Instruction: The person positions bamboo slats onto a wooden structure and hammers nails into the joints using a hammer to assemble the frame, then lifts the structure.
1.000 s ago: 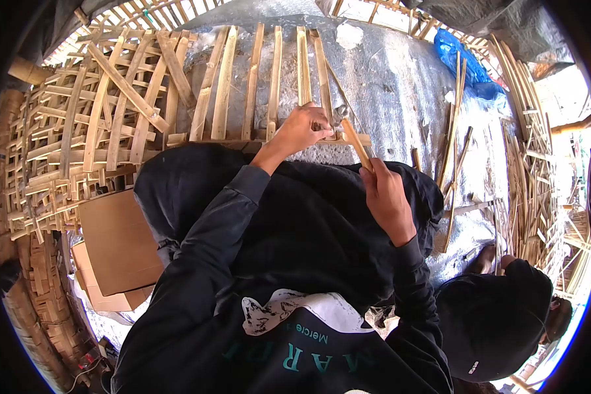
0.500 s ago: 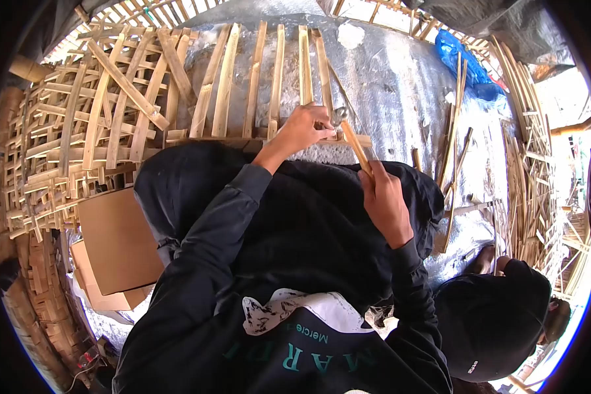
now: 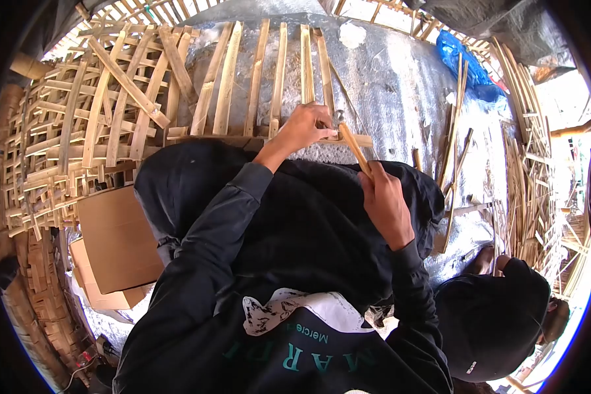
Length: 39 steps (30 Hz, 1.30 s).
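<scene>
My right hand [image 3: 387,200] is closed round the wooden handle of a hammer [image 3: 354,146]. Its small metal head is up by the fingers of my left hand [image 3: 303,127]. Those left fingertips are pinched together over the end of a bamboo slat [image 3: 306,65], where it meets a crosswise bamboo strip [image 3: 243,140]; whatever they pinch is too small to make out. Several slats run away from me, side by side, from that strip. The strip lies just in front of my knees.
Woven bamboo lattice panels [image 3: 59,125] are piled on the left, above a cardboard box [image 3: 119,240]. Grey sheeting [image 3: 394,79] covers the ground. Loose bamboo sticks [image 3: 454,131] and a blue plastic bag [image 3: 463,65] lie right. Another person in black [image 3: 496,315] sits at lower right.
The hammer's upper end has shifted very slightly left. My left hand stays pinched at the slat's end, and the slats look almost unmoved.
</scene>
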### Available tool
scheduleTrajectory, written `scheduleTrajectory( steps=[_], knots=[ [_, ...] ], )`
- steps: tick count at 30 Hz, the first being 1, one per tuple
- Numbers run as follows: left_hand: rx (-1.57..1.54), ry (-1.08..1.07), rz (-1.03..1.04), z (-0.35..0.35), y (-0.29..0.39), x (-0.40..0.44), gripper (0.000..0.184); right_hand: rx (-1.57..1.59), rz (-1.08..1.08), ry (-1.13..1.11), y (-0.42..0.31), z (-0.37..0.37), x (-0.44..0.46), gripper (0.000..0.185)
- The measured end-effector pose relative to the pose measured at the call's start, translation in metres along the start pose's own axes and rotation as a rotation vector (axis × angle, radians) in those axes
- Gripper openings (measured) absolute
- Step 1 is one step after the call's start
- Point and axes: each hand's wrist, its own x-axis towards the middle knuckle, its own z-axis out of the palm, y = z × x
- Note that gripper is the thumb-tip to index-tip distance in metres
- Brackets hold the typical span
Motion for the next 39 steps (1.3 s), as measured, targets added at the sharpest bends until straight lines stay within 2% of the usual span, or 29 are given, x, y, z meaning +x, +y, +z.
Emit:
scheduleTrajectory(
  steps=[2,7,10,12,13,15,17,22,25,27,28,30,33,35,39],
  knots=[
    [-0.016,0.014,0.067,0.001,-0.004,0.001,0.017,0.03,-0.005,0.032,-0.007,-0.004,0.001,0.017],
    [-0.028,-0.011,0.031,0.002,-0.002,0.002,0.017,0.077,-0.007,0.14,-0.012,-0.005,0.006,0.017],
    [-0.014,-0.008,0.005,0.0,0.001,0.001,0.017,0.096,0.041,0.085,-0.001,0.003,0.002,0.017],
    [0.007,-0.005,-0.014,-0.001,0.002,0.0,0.017,-0.045,0.098,-0.063,0.003,0.005,0.0,0.018],
    [0.008,-0.007,-0.018,-0.001,0.002,0.0,0.017,-0.045,0.099,-0.063,0.002,0.003,0.0,0.018],
    [0.006,-0.01,-0.024,0.0,0.0,0.0,0.017,-0.014,-0.012,-0.01,-0.003,-0.004,0.002,0.018],
    [-0.044,0.026,0.084,0.002,-0.004,0.002,0.017,0.019,-0.014,0.034,-0.01,-0.008,0.003,0.019],
    [-0.02,0.01,0.056,0.002,-0.003,0.001,0.018,0.071,0.041,0.118,-0.019,-0.01,0.007,0.019],
    [0.009,0.019,0.038,0.002,0.0,0.0,0.019,0.082,0.016,0.1,-0.002,0.004,0.003,0.018],
    [0.042,0.023,0.014,0.0,0.0,-0.001,0.019,-0.017,0.062,-0.047,0.002,0.008,-0.001,0.017],
    [0.033,0.033,0.036,0.0,-0.001,0.0,0.02,-0.018,0.061,-0.047,0.001,0.007,-0.002,0.017],
    [0.021,0.045,0.055,0.0,0.001,-0.001,0.021,-0.008,0.005,-0.018,-0.008,0.0,-0.003,0.017],
    [0.006,0.031,-0.021,0.0,0.002,0.001,0.019,0.056,-0.002,0.066,-0.02,-0.006,-0.001,0.018],
    [-0.038,-0.004,0.045,0.003,-0.005,0.002,0.016,0.078,0.024,0.092,-0.024,-0.009,0.003,0.018],
    [-0.025,-0.016,0.014,0.001,-0.002,0.001,0.014,0.104,0.052,0.145,-0.012,0.004,0.005,0.017]
  ],
)
